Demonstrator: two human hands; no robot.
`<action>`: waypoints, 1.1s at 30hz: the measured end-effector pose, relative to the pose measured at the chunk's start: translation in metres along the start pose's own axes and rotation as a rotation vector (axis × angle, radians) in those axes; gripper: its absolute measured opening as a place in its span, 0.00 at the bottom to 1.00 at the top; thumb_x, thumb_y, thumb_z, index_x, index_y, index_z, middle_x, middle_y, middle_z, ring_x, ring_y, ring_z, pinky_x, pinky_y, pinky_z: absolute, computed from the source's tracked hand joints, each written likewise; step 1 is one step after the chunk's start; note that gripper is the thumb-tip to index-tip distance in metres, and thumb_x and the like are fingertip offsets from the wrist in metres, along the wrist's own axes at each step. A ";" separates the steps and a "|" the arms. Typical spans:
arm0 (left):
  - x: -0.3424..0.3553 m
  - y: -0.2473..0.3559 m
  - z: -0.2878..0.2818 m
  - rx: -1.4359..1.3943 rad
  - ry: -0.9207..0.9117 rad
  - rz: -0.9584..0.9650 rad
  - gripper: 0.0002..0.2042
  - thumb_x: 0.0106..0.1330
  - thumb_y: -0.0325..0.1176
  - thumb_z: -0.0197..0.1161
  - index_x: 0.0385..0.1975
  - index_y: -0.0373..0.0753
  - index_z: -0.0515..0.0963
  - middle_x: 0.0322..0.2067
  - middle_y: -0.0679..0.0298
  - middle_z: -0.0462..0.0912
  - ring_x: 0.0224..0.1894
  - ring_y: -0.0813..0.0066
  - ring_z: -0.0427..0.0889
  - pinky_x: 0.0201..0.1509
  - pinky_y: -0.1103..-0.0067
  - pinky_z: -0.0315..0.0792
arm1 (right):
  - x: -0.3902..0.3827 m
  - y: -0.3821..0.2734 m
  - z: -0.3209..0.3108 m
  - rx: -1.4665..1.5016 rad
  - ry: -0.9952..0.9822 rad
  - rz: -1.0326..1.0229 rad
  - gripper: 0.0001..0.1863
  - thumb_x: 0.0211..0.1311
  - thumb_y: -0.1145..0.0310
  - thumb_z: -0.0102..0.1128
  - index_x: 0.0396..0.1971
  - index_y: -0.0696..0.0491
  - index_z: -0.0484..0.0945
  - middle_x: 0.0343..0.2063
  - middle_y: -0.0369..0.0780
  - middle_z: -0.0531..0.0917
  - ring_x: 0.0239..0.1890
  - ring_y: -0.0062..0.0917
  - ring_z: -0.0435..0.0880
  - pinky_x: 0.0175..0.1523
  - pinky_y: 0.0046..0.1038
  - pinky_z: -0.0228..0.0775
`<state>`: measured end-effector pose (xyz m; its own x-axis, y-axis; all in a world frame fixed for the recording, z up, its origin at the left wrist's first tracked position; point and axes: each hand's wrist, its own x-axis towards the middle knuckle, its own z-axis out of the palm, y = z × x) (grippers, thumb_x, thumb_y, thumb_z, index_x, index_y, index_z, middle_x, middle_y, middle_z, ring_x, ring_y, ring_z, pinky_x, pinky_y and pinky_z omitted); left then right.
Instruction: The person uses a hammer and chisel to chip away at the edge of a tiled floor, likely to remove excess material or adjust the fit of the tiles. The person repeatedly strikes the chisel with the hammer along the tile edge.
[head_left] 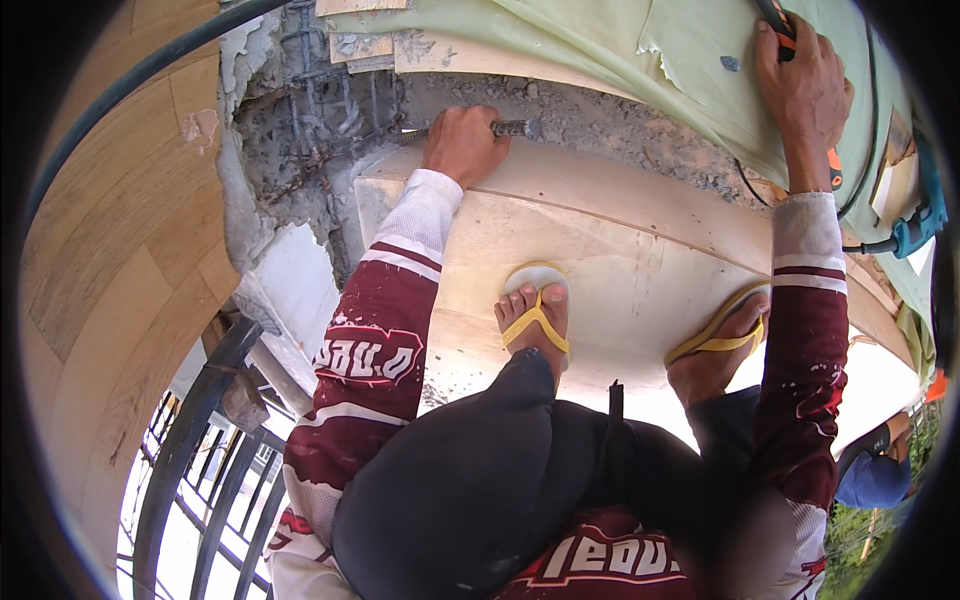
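Note:
My left hand (pixel 465 146) is closed around a steel chisel (pixel 518 129) lying roughly level across a broken concrete channel (pixel 610 118), its struck end sticking out to the right of my fingers. Exposed rebar (pixel 310 70) shows at the channel's left. At the upper right, my right hand (pixel 808 95) grips a tool with an orange and black handle (pixel 832 170), over pale green sheeting (pixel 680 55); its head is cut off by the picture's edge. Both feet, in yellow flip-flops (pixel 532 325), rest on a plywood-coloured step (pixel 610 240) below the channel.
A wooden wall surface (pixel 120 250) with a black hose (pixel 130 75) runs down the left, above a dark metal railing (pixel 215 510). A teal power tool (pixel 915 225) with a cable lies at the right. A person in blue (pixel 875 475) is lower right, near greenery.

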<state>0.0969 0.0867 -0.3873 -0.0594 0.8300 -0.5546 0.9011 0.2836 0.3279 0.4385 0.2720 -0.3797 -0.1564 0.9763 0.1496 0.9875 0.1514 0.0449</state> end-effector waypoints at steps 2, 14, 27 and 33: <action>0.006 -0.008 0.006 0.044 -0.059 -0.024 0.10 0.56 0.34 0.65 0.33 0.35 0.84 0.31 0.43 0.83 0.38 0.40 0.82 0.48 0.59 0.76 | 0.000 0.005 0.005 -0.009 0.022 -0.002 0.23 0.65 0.43 0.53 0.53 0.39 0.81 0.45 0.38 0.85 0.51 0.35 0.82 0.55 0.43 0.69; 0.016 -0.019 0.019 0.089 -0.283 0.001 0.14 0.59 0.39 0.64 0.36 0.33 0.84 0.36 0.42 0.84 0.43 0.43 0.83 0.54 0.59 0.75 | 0.000 -0.019 -0.043 0.345 0.013 -0.002 0.14 0.59 0.65 0.62 0.42 0.57 0.78 0.34 0.47 0.79 0.39 0.45 0.79 0.44 0.42 0.70; 0.013 -0.020 0.019 0.040 -0.227 0.016 0.18 0.55 0.39 0.64 0.41 0.33 0.84 0.38 0.39 0.83 0.45 0.42 0.83 0.56 0.62 0.74 | -0.135 -0.125 -0.181 1.738 -0.120 0.677 0.17 0.74 0.55 0.52 0.37 0.56 0.68 0.21 0.36 0.75 0.16 0.19 0.76 0.19 0.21 0.70; 0.014 -0.022 0.014 0.025 -0.280 0.023 0.17 0.54 0.36 0.63 0.41 0.34 0.84 0.42 0.42 0.84 0.48 0.44 0.82 0.59 0.62 0.74 | -0.213 -0.175 -0.182 1.806 -0.296 1.105 0.13 0.76 0.60 0.49 0.40 0.57 0.69 0.22 0.35 0.72 0.17 0.16 0.74 0.19 0.21 0.70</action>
<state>0.0823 0.0847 -0.4131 0.0789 0.6702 -0.7380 0.9112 0.2518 0.3261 0.2950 0.0091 -0.2402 0.1824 0.7075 -0.6827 -0.3920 -0.5845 -0.7104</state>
